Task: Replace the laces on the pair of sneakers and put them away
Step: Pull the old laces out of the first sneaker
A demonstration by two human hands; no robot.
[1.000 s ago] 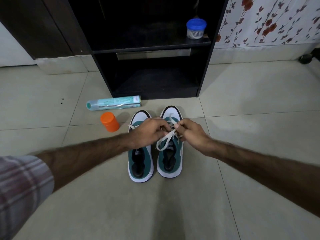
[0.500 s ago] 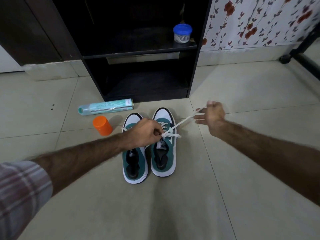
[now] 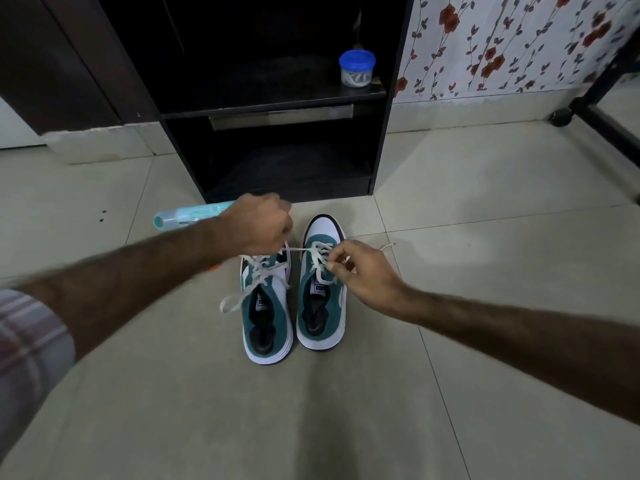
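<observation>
Two teal-and-white sneakers stand side by side on the floor, toes pointing away from me: the left sneaker (image 3: 265, 317) and the right sneaker (image 3: 322, 306). A white lace (image 3: 317, 258) runs through the right sneaker's eyelets. My left hand (image 3: 258, 225) hovers above the left sneaker's toe and grips one end of that lace, drawn taut to the left. My right hand (image 3: 360, 271) pinches the lace over the right sneaker's tongue. Another lace end (image 3: 388, 246) lies on the floor to the right. The left sneaker's lace (image 3: 242, 292) hangs loose over its left side.
A black open cabinet (image 3: 287, 140) stands right behind the sneakers; a blue-lidded jar (image 3: 356, 68) sits on its shelf. A teal spray can (image 3: 187, 216) lies on the tiles at left. A black wheeled frame (image 3: 588, 112) stands at right.
My left hand has pulled up and left from the right sneaker, drawing a lace end taut. My right hand has come back from the right onto the sneaker's laces. My arm hides the orange cap.
</observation>
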